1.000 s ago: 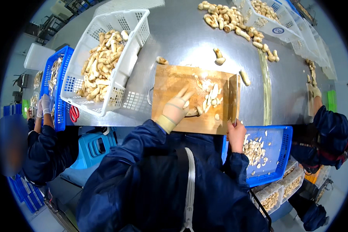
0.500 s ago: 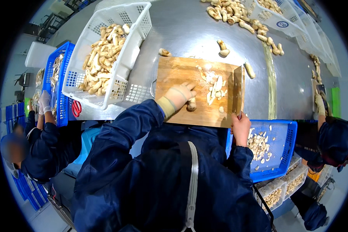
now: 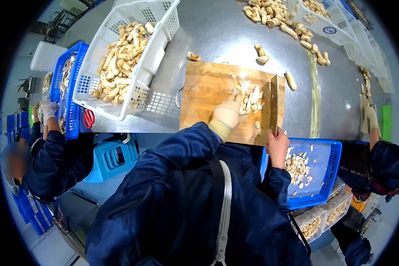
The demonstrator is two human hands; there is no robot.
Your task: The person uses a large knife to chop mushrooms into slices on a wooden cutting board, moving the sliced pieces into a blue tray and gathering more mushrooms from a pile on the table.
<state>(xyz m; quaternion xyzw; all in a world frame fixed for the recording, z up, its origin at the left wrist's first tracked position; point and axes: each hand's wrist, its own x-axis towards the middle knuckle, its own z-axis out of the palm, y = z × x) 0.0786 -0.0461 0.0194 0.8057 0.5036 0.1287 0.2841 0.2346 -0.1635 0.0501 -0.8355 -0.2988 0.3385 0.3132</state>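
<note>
Gloved left hand [image 3: 228,115] over rectangular wooden cutting board [image 3: 201,95], beside pale sliced mushrooms [image 3: 254,98]; bare right hand [image 3: 278,144] gripping broad-bladed metal knife [image 3: 274,102]; white plastic basket [image 3: 157,51] on grey metal table [image 3: 213,33].

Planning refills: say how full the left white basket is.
Partly full: mushrooms lie heaped inside the white basket; bare wall shows above.

I count remotely: one wooden cutting board [image 3: 201,95], one knife [image 3: 275,104], three whole mushrooms [image 3: 291,81] lying singly around it.

Place: food-processing workroom
Desk [image 3: 217,37]: long, shiny metal
Baskets [image 3: 157,53]: white and blue plastic, holding mushrooms [image 3: 120,66]
Cutting board [image 3: 201,97]: wooden, with sliced pieces [image 3: 253,98]
Co-workers [image 3: 53,162]: dark blue workwear, both sides
</note>
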